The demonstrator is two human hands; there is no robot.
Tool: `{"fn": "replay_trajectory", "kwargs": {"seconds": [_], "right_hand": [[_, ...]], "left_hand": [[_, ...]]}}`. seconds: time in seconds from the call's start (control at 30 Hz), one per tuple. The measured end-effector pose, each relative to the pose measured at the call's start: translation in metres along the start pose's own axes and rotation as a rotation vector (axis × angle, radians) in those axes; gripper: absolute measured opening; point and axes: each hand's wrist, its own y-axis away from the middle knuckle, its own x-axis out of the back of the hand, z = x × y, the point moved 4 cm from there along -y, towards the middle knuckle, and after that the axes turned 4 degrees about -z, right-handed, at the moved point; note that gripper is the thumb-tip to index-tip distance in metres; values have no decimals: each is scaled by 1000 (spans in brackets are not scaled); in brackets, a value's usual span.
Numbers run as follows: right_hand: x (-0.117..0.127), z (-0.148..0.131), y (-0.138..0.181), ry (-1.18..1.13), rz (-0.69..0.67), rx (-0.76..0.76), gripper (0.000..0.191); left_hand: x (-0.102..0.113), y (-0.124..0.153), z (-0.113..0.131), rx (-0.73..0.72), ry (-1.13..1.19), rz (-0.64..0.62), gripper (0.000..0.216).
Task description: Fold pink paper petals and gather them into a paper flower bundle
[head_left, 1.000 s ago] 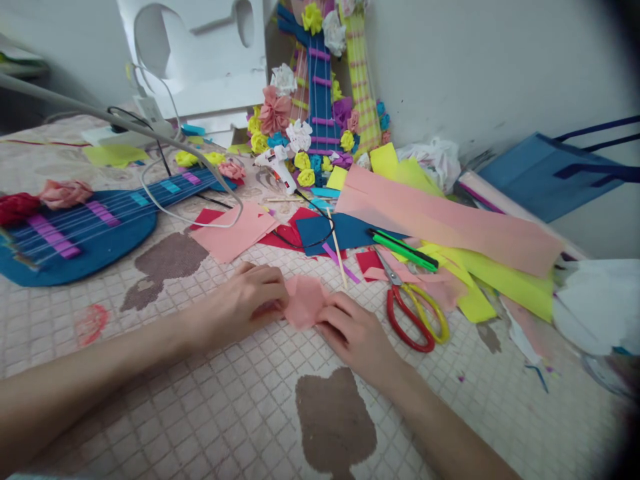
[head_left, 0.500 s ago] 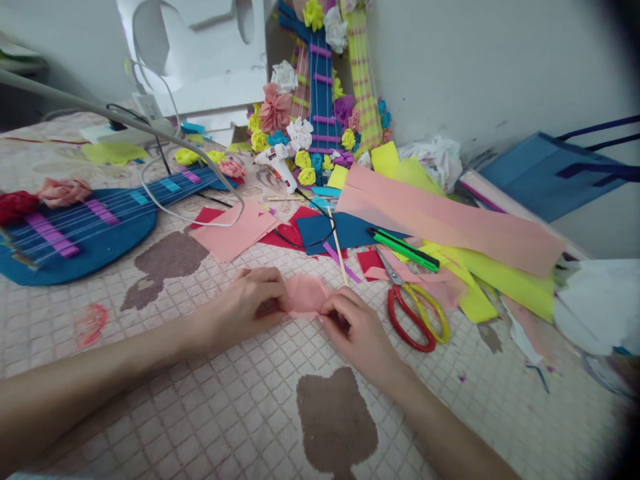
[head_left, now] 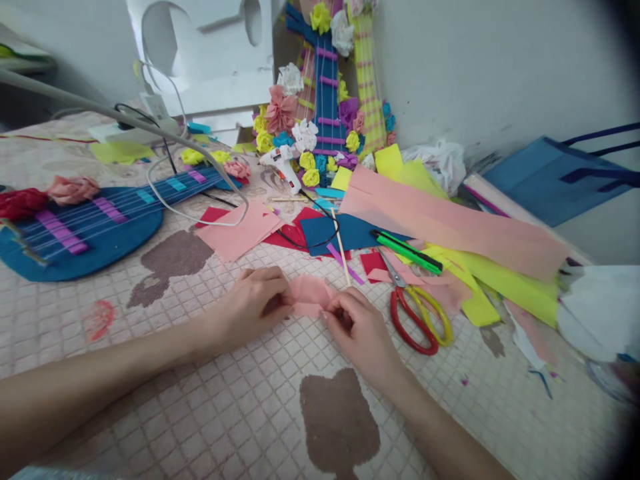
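A small pink paper piece (head_left: 307,295) lies folded between my two hands on the quilted cloth. My left hand (head_left: 250,310) pinches its left end with curled fingers. My right hand (head_left: 357,327) grips its right end, fingers closed on the paper. Red and yellow-handled scissors (head_left: 417,313) lie just right of my right hand. A thin wooden stick (head_left: 342,248) lies right behind the paper.
Pink (head_left: 450,223), yellow, blue and red paper sheets cover the middle and right. A white glue gun (head_left: 283,163) lies further back. A blue paper guitar (head_left: 85,227) lies at the left, another stands against the wall (head_left: 325,87). A green marker (head_left: 407,252) and a blue bag (head_left: 555,177) lie right.
The pink paper has been folded from a rounder flat patch into a narrower strip. My right hand's fingers have curled in and pinched its right end.
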Motion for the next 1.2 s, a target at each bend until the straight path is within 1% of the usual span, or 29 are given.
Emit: {"fn": "replay_trajectory", "kwargs": {"seconds": [0.37, 0.73, 1.0, 1.2], "right_hand": [[-2, 0, -2, 50, 1, -2, 13], [-4, -1, -3, 81, 36, -5, 13], [-5, -1, -3, 80, 28, -16, 14], [-4, -1, -3, 87, 19, -14, 13]], "left_hand": [[-1, 0, 0, 31, -14, -1, 5], [-1, -2, 2, 65, -77, -18, 5], [-2, -2, 2, 50, -121, -6, 11], [-4, -2, 1, 50, -126, 8, 10]]}}
